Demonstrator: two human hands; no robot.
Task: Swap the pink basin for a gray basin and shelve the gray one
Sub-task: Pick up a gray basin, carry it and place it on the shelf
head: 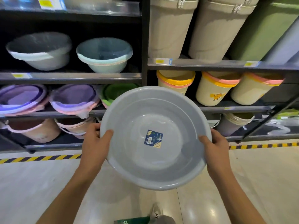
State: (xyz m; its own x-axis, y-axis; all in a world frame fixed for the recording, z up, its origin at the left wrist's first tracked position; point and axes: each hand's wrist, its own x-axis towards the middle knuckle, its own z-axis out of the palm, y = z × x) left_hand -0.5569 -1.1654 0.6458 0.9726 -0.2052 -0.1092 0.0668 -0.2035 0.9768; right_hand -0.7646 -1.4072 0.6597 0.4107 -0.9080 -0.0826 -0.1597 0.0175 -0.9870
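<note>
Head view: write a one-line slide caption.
Both hands, left hand and right hand, hold a gray basin before shelves.

Both forearms bare, no sleeves in view, no watch or rings seen. Left hand point(94, 139) & right hand point(216, 148): bare, nails short. At bottom edge: a sneaker point(156, 211), light grey/white w/ dark side stripes, and grey fabric at the leg, prob. trousers point(165, 220).
</note>
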